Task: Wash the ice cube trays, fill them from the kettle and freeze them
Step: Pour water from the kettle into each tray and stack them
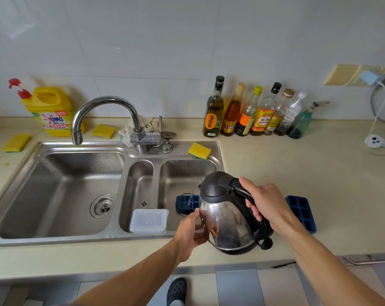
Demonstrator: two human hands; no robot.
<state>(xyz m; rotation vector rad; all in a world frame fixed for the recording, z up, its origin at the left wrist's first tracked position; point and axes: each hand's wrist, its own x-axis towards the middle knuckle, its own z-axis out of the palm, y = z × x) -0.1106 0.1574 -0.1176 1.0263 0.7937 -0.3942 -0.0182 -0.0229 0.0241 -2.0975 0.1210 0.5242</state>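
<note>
My right hand (pixel 267 202) wraps the handle of the kettle (pixel 226 219); my left hand (pixel 192 230) presses straight fingers (pixel 200 228) on its steel side. The blue tray (pixel 186 204) lies just beyond those fingers, in the sink (pixel 143 236). I'd tilt slowly, stream centred over one cell.

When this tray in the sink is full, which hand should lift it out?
Left, probably. The left hand only rests against the kettle, close beside the sink tray. The right hand grips the handle and bears the tilted kettle.
</note>
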